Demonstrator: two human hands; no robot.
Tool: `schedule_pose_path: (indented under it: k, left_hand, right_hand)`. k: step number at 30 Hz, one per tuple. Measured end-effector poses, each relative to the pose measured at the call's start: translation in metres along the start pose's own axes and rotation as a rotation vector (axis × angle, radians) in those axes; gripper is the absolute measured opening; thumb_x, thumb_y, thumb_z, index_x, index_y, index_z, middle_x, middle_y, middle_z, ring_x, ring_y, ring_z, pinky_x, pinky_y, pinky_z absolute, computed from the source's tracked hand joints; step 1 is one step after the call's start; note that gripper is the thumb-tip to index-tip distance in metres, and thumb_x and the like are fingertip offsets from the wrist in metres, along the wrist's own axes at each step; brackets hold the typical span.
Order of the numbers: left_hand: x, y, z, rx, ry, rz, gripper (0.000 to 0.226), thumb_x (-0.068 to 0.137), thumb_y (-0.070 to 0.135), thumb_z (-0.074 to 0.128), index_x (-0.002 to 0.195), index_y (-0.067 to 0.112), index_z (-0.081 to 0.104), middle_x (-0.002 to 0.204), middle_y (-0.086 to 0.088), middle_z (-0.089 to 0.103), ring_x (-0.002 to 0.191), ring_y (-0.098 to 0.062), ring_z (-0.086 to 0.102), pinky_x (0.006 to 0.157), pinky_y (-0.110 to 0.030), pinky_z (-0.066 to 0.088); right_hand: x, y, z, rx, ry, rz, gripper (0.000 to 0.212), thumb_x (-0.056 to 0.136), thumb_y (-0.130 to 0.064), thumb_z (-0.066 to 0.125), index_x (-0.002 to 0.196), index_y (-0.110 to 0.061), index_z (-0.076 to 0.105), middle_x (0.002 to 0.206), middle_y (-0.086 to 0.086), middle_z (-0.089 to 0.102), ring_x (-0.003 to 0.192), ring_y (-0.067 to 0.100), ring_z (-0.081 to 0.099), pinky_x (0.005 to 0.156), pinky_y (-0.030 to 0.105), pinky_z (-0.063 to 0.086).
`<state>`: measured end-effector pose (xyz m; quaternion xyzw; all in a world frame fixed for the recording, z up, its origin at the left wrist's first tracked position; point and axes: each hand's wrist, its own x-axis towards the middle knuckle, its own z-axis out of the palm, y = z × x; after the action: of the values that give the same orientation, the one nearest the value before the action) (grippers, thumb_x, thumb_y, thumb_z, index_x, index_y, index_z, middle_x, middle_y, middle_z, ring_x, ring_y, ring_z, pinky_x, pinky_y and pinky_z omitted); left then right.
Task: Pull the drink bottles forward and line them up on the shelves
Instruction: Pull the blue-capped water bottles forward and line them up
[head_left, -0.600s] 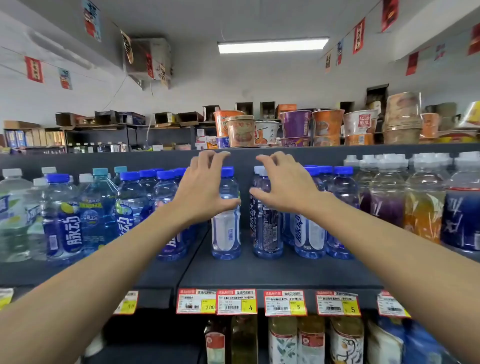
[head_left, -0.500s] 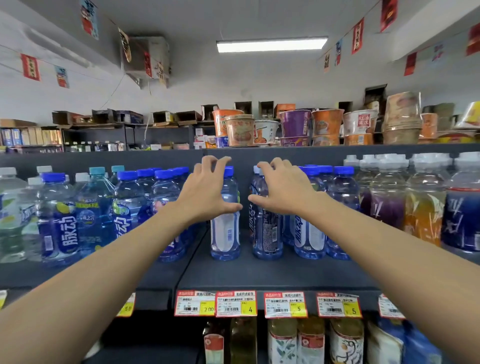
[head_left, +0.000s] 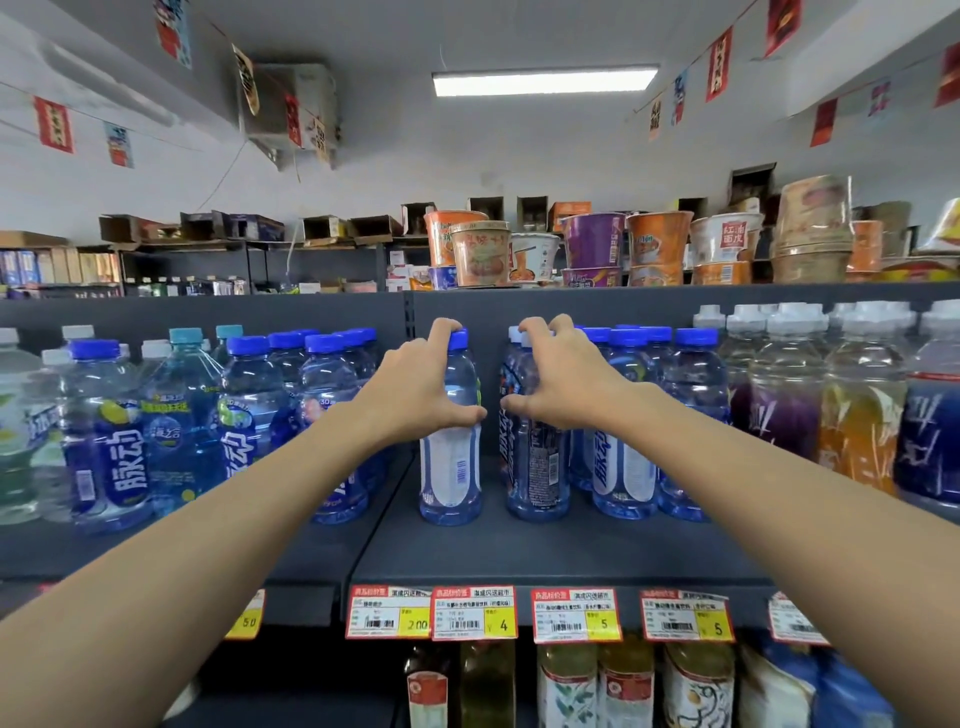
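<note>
The left fingers are curled over the blue cap and shoulder of a white-label bottle, with the thumb laid across its front just above the label, so the left hand grips the upper part of the bottle. The right fingers are hooked in the same way over the top of a dark-label bottle, the thumb pressed against its front, and the right hand grips it near the neck. The two thumbs point at each other with a small gap between them.

Both bottles stand upright near the middle of the dark shelf, set back from its front edge, close beside each other but apart. Bare forearms reach in from the lower left and lower right.

Just right of the dark-label bottle stands a group of blue-capped bottles, and farther right a row of white-capped bottles with purple, orange and dark blue drinks. To the left, on the next shelf section, is another cluster of blue drinks.

Price tags hang along the shelf's front edge, with jars and bottles below. Noodle cups sit on the top shelf.
</note>
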<state>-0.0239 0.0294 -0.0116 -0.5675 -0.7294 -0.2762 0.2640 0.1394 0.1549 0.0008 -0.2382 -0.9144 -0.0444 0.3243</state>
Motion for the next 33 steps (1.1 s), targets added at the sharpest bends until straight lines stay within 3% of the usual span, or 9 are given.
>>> schedule_pose_path:
  k: [5, 9, 12, 15, 19, 23, 26, 30, 33]
  left_hand:
    - [-0.009, 0.003, -0.017, -0.018, -0.036, 0.028, 0.092, 0.064, 0.062, 0.082, 0.133, 0.028, 0.032, 0.074, 0.007, 0.051, 0.073, -0.012, 0.051, 0.060, -0.029, 0.033]
    - [-0.021, -0.006, -0.031, -0.156, -0.092, 0.069, 0.090, 0.058, 0.063, 0.084, 0.129, 0.043, 0.032, 0.065, 0.008, 0.057, 0.062, -0.005, 0.057, 0.049, -0.020, 0.035]
    - [-0.030, -0.012, -0.043, -0.344, -0.179, 0.064, 0.092, 0.060, 0.055, 0.090, 0.130, 0.059, 0.031, 0.094, 0.019, 0.061, 0.084, 0.002, 0.063, 0.064, -0.011, 0.046]
    - [-0.033, -0.010, -0.048, -0.438, -0.265, 0.059, 0.093, 0.067, 0.042, 0.091, 0.133, 0.062, 0.029, 0.111, 0.024, 0.052, 0.096, 0.003, 0.061, 0.073, -0.012, 0.048]
    - [-0.028, -0.007, -0.056, -0.348, -0.271, 0.065, 0.094, 0.067, 0.036, 0.092, 0.138, 0.051, 0.032, 0.130, 0.009, 0.037, 0.116, -0.010, 0.049, 0.085, -0.019, 0.044]
    - [-0.025, 0.008, -0.052, -0.215, -0.184, 0.046, 0.099, 0.058, 0.056, 0.091, 0.136, 0.039, 0.032, 0.128, 0.007, 0.041, 0.112, -0.014, 0.048, 0.087, -0.026, 0.041]
    - [-0.026, 0.014, -0.043, -0.129, -0.109, 0.075, 0.100, 0.057, 0.053, 0.093, 0.135, 0.033, 0.032, 0.123, 0.005, 0.048, 0.107, -0.016, 0.051, 0.087, -0.030, 0.042]
    - [-0.026, 0.003, -0.048, -0.241, -0.190, 0.070, 0.094, 0.060, 0.047, 0.094, 0.129, 0.043, 0.030, 0.106, 0.013, 0.057, 0.091, -0.006, 0.059, 0.073, -0.022, 0.045]
    - [-0.027, -0.005, -0.054, -0.271, -0.239, 0.054, 0.092, 0.062, 0.043, 0.094, 0.126, 0.049, 0.028, 0.111, 0.016, 0.055, 0.098, -0.005, 0.059, 0.074, -0.018, 0.046]
  right_hand:
    - [-0.005, 0.004, -0.014, 0.066, -0.062, 0.003, 0.087, 0.074, -0.052, 0.081, 0.143, -0.023, 0.035, 0.122, 0.006, 0.038, 0.104, 0.026, 0.048, 0.083, 0.033, 0.041]
    - [-0.015, 0.015, -0.036, 0.166, -0.155, -0.052, 0.088, 0.073, -0.053, 0.084, 0.144, -0.035, 0.036, 0.128, -0.001, 0.042, 0.108, 0.021, 0.050, 0.085, 0.030, 0.039]
    - [-0.022, 0.026, -0.056, 0.333, -0.316, -0.075, 0.081, 0.075, -0.041, 0.087, 0.138, -0.049, 0.037, 0.137, -0.009, 0.046, 0.109, 0.014, 0.057, 0.087, 0.032, 0.050]
    - [-0.025, 0.026, -0.067, 0.347, -0.395, -0.086, 0.081, 0.078, -0.029, 0.086, 0.138, -0.050, 0.037, 0.139, -0.008, 0.046, 0.109, 0.017, 0.060, 0.093, 0.042, 0.054]
    - [-0.020, 0.018, -0.071, 0.183, -0.351, -0.092, 0.089, 0.073, -0.048, 0.086, 0.145, -0.045, 0.035, 0.141, -0.001, 0.041, 0.119, 0.024, 0.055, 0.098, 0.039, 0.048]
    - [-0.023, 0.014, -0.061, 0.055, -0.224, -0.125, 0.095, 0.071, -0.057, 0.084, 0.149, -0.039, 0.034, 0.143, 0.001, 0.045, 0.128, 0.023, 0.047, 0.100, 0.035, 0.040]
    - [-0.025, 0.016, -0.059, 0.077, -0.197, -0.121, 0.095, 0.072, -0.054, 0.085, 0.149, -0.037, 0.033, 0.145, 0.000, 0.046, 0.129, 0.023, 0.047, 0.096, 0.033, 0.038]
    - [-0.025, 0.022, -0.058, 0.159, -0.226, -0.107, 0.093, 0.073, -0.048, 0.086, 0.149, -0.037, 0.032, 0.147, -0.004, 0.045, 0.125, 0.020, 0.048, 0.094, 0.031, 0.038]
    - [-0.025, 0.029, -0.061, 0.241, -0.290, -0.079, 0.089, 0.076, -0.038, 0.086, 0.146, -0.041, 0.031, 0.139, -0.008, 0.046, 0.113, 0.014, 0.052, 0.083, 0.025, 0.041]
